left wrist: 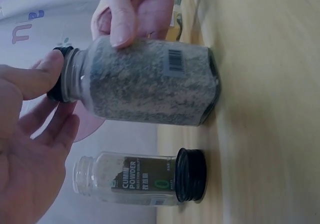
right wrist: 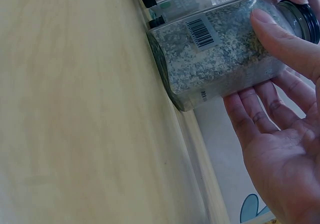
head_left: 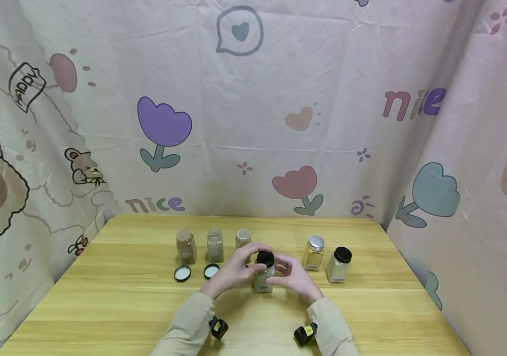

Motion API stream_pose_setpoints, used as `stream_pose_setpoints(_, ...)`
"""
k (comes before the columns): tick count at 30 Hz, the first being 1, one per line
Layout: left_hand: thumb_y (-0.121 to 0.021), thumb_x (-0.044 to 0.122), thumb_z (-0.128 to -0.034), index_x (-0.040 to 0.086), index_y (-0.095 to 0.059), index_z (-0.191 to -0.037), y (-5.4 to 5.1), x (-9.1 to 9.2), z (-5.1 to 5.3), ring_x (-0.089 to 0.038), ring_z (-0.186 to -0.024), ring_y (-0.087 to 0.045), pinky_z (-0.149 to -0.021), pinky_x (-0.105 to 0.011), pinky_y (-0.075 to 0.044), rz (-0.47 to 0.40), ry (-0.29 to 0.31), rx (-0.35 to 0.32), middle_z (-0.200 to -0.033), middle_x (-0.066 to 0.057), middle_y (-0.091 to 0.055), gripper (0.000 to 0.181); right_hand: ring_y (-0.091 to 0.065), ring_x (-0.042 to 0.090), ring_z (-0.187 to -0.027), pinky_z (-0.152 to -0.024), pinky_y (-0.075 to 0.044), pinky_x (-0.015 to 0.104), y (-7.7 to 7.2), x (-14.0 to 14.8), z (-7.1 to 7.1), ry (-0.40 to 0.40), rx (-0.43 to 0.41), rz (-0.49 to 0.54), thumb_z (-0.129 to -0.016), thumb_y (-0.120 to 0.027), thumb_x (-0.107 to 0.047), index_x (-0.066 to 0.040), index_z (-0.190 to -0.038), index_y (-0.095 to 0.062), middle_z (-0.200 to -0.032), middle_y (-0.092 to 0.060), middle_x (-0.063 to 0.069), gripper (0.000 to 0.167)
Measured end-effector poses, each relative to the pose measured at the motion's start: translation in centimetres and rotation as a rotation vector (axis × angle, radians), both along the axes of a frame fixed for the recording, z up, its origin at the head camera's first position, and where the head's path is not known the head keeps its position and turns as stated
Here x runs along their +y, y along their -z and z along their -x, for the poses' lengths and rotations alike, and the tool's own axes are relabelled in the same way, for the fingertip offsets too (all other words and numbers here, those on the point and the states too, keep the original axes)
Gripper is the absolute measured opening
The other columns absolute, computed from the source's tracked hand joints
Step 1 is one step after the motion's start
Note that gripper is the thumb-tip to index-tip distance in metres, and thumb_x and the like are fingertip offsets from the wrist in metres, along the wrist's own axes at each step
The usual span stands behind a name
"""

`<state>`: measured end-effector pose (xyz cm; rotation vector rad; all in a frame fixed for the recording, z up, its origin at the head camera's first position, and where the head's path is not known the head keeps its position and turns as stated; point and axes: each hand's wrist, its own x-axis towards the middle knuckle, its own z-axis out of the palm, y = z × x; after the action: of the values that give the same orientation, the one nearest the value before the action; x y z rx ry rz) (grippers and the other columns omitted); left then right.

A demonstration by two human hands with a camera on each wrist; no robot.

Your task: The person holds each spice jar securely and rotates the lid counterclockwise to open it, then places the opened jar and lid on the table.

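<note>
A clear glass jar (head_left: pixel 264 282) of pale flaky seasoning stands upright between both hands, a barcode sticker on its side. My left hand (head_left: pixel 236 270) pinches its black lid (left wrist: pixel 61 76) from above, thumb on one side and fingers on the other. My right hand (head_left: pixel 297 276) holds the jar's body, its thumb pressed on the glass in the right wrist view. Close by the left hand, a jar labelled cumin powder (left wrist: pixel 135 179) shows an uncovered neck, with a black lid (left wrist: pixel 191 175) by its base.
To the left stand a lidless brown-filled jar (head_left: pixel 186 249) and a lidless grey-looking jar (head_left: pixel 215 248), with loose lids (head_left: pixel 182 273) in front. At right are a silver-topped yellow jar (head_left: pixel 313 256) and a black-lidded jar (head_left: pixel 338 270). A printed curtain (head_left: pixel 235 123) hangs behind the wooden table (head_left: pixel 115 296).
</note>
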<state>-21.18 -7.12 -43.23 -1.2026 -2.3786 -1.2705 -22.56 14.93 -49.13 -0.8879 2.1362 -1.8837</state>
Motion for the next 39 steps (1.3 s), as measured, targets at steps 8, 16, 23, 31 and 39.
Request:
stream_pose_setpoints(8,-0.073,0.018,-0.0929,0.009,-0.058,-0.136,0.06,-0.13,-0.29,-0.030,-0.130,-0.057,-0.108,-0.047,-0.053,0.029,-0.015,-0.035,-0.141,-0.014,-0.059,0.047,-0.059,-0.003,-0.122,-0.110,-0.044,0.013,0.06,-0.02,-0.02,-0.015,0.020,0.004,-0.085,-0.077,-0.004,0.008,-0.137,-0.053,-0.139,-0.054,0.032,0.058)
stream_pose_setpoints(16,-0.061,0.000,-0.0964,0.005,-0.056,-0.136,-0.13,-0.19,-0.10,-0.031,-0.131,-0.058,-0.112,-0.047,-0.050,0.036,0.079,-0.071,-0.141,-0.014,-0.061,0.040,-0.059,-0.003,-0.122,-0.111,-0.045,0.013,-0.07,-0.09,-0.11,-0.008,0.010,0.004,-0.085,-0.078,-0.004,0.007,-0.138,-0.053,-0.141,-0.055,0.027,0.060)
stream_pose_setpoints(23,-0.071,0.012,-0.0928,0.010,-0.058,-0.133,0.06,0.08,-0.08,-0.027,-0.127,-0.058,-0.107,-0.050,-0.053,0.024,-0.005,-0.028,-0.133,-0.009,-0.062,0.042,-0.059,-0.002,-0.121,-0.110,-0.045,0.014,0.09,-0.04,0.00,-0.006,0.009,-0.003,-0.085,-0.078,-0.005,0.008,-0.137,-0.053,-0.139,-0.057,0.026,0.059)
stream_pose_setpoints(31,-0.064,0.010,-0.0974,0.009,-0.053,-0.141,-0.30,-0.27,-0.22,-0.033,-0.143,-0.046,-0.117,-0.056,-0.043,0.048,0.068,-0.121,-0.153,-0.014,-0.050,0.045,-0.059,-0.003,-0.121,-0.110,-0.044,0.013,-0.08,-0.09,-0.08,-0.006,0.016,0.002,-0.085,-0.078,-0.004,0.008,-0.137,-0.054,-0.141,-0.053,0.032,0.058)
stream_pose_setpoints(39,-0.066,0.004,-0.0939,0.008,-0.058,-0.132,0.17,0.37,-0.11,-0.028,-0.125,-0.060,-0.109,-0.045,-0.052,0.013,0.021,-0.051,-0.133,-0.011,-0.065,0.039,-0.057,-0.005,-0.122,-0.110,-0.044,0.012,-0.17,-0.01,-0.13,-0.001,0.004,-0.011,-0.085,-0.078,-0.005,0.008,-0.139,-0.052,-0.145,-0.051,0.030,0.062)
